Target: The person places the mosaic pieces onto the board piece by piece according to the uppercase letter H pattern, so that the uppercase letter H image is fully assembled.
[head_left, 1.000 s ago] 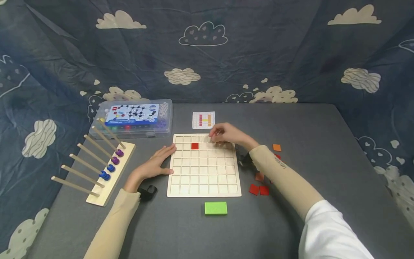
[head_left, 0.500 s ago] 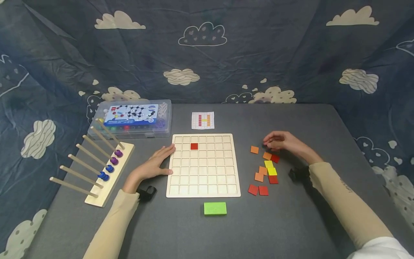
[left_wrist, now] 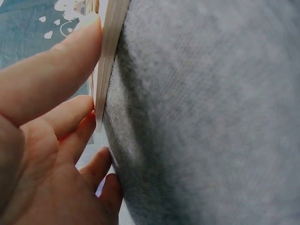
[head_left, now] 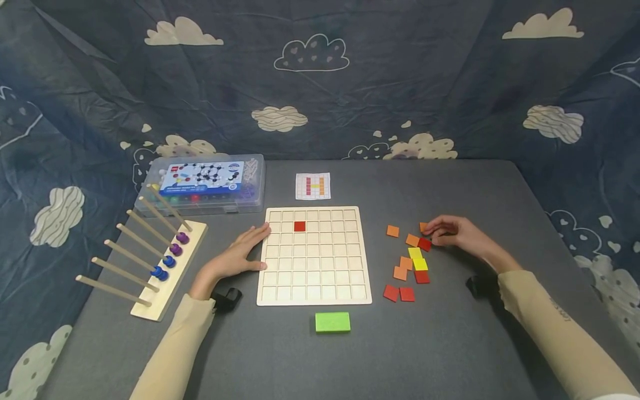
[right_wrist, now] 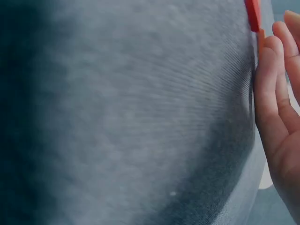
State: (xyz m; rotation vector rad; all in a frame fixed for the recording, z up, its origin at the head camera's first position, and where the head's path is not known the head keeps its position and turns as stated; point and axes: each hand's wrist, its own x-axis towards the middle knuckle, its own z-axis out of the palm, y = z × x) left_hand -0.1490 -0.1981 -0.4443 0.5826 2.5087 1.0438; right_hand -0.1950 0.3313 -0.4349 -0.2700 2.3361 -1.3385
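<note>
My left hand (head_left: 234, 258) lies at the left edge of a wooden grid board (head_left: 314, 280), thumb and fingers spread and touching that edge. In the left wrist view the thumb (left_wrist: 56, 70) rests against the board's side. One red tile (head_left: 299, 226) sits in a square of the second row. To the board's right, my right hand (head_left: 462, 236) reaches over loose tiles. Its fingertips are at a red tile (head_left: 424, 244) and partly cover an orange tile (head_left: 423, 227); whether they touch cannot be made out. In the right wrist view its fingers (right_wrist: 267, 84) look nearly straight.
More orange tiles (head_left: 393, 230), yellow tiles (head_left: 420, 265) and red tiles (head_left: 407, 294) lie right of the board. A pattern card (head_left: 313, 186) is behind it, a green block (head_left: 332, 322) in front. A peg stand (head_left: 170, 272) and a plastic case (head_left: 215, 203) stand left.
The right hand has moved from the board's top right out to the loose tiles, then slightly nearer the person, uncovering part of an orange tile. The left hand has stayed at the board's edge.
</note>
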